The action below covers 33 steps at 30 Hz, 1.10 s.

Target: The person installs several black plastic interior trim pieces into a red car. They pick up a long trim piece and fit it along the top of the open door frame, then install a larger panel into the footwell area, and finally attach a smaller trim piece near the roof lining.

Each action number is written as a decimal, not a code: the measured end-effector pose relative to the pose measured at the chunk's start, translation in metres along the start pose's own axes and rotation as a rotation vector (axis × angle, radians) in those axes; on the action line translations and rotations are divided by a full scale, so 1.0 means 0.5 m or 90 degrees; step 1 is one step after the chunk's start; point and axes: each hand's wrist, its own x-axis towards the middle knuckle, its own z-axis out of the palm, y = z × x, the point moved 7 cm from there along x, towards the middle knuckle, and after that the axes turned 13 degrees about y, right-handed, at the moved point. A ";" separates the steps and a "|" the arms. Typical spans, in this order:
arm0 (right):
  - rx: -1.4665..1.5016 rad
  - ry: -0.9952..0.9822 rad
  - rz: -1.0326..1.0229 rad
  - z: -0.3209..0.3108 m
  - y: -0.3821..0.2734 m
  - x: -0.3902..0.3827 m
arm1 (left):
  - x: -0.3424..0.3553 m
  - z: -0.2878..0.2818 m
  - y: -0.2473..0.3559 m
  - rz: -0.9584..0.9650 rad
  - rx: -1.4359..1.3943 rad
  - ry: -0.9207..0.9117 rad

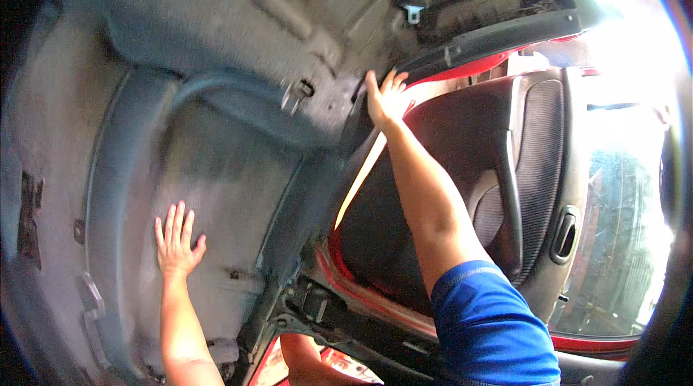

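My left hand [177, 243] lies on the grey floor carpet [224, 148] inside a car. Its palm is down, its fingers are spread, and it holds nothing. Farther off to the right, my right hand [388, 101] rests on the dark sill trim [359, 122] along the door opening. The thumb there stands apart from the fingers, and no loose thing shows in it. Near this hand, a metal bracket [294, 96] sticks up through the carpet. A seat-belt buckle tongue [413, 14] hangs beyond it.
To the right stands an open door with a black inner panel [444, 133], a ribbed insert [541, 162] and a window [613, 220]. A red door frame [382, 292] edges the opening. At the bottom, a bare limb [299, 361] shows beside dark trim.
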 end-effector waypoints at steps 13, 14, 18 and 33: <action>0.168 0.510 0.264 -0.292 0.134 0.344 | -0.039 0.046 -0.015 0.021 0.058 -0.106; 0.241 0.467 0.277 -0.298 0.099 0.331 | -0.043 0.041 -0.019 0.032 0.059 -0.092; 0.254 0.542 0.178 -0.288 0.130 0.334 | -0.046 0.041 -0.012 0.036 0.078 -0.103; 0.250 0.672 0.236 -0.366 0.226 0.417 | -0.018 0.087 -0.001 0.052 0.069 -0.091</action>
